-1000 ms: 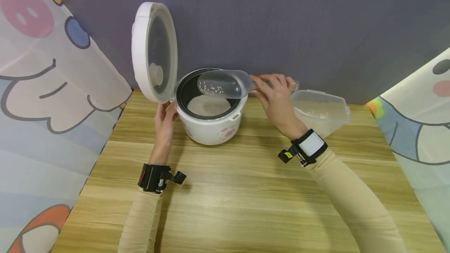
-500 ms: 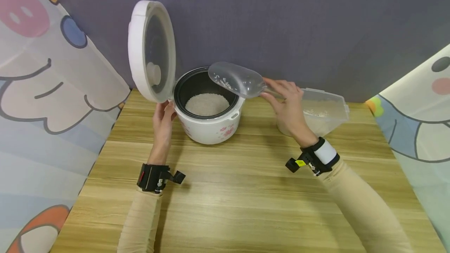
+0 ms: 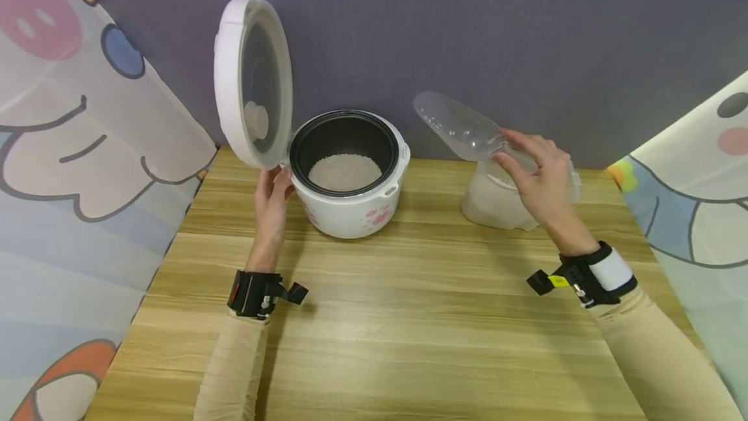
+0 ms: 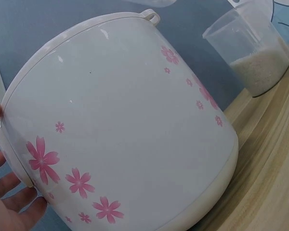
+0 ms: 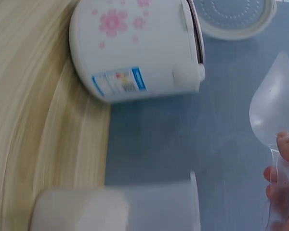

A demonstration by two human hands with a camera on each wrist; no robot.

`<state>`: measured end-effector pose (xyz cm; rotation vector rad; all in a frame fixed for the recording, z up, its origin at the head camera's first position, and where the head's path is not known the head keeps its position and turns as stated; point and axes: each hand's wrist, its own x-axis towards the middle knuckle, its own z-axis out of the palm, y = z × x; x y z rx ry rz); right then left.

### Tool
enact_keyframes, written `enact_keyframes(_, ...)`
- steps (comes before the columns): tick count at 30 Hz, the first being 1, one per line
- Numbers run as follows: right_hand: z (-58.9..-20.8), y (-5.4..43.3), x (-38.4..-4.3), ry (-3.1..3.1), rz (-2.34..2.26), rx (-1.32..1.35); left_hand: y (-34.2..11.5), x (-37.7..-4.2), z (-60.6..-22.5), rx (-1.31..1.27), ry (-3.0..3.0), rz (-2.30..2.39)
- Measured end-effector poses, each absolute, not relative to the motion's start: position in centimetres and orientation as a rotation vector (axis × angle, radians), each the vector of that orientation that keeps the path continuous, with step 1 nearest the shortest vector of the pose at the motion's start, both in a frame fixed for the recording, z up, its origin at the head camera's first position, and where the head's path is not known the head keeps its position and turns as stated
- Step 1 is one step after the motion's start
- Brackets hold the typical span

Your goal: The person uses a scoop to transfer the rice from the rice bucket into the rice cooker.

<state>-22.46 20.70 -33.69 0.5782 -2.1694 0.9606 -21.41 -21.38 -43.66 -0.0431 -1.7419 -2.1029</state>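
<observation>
A white rice cooker [image 3: 350,216] with pink flowers stands with its lid [image 3: 230,83] raised on the left. White rice [image 3: 345,172] lies in its dark inner pot. My left hand [image 3: 271,213] grips the cooker's left side, thumb up by the rim and fingers curled at the handle piece in the left wrist view. In my right hand [image 3: 543,180] is a clear plastic scoop [image 3: 458,125], pinched by its handle, bowl pointing left. I see no rice in the scoop. Below that hand is a clear container [image 3: 493,203] of rice, partly hidden by it.
Everything stands on a wood-grain table [image 3: 386,317]. A dark grey wall [image 3: 374,31] rises close behind the cooker and container. Cartoon-printed panels [image 3: 701,206] flank the table on both sides.
My right hand has carried the scoop rightward, from over the cooker to above the container. Grains seen in the scoop earlier no longer show. My left hand stays at the cooker.
</observation>
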Motion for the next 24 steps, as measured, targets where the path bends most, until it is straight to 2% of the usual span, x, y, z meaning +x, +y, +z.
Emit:
enact_keyframes(13,-33.1,29.3,-20.2,-2.362,0.869,0.495,-21.2,-21.1,-43.5,-0.061,-1.735,-2.1)
enact_keyframes(24,-34.2,35.4,-20.6,-2.474,0.547,0.569,-21.2,-21.0,-43.3,-0.047,-1.767,-2.094)
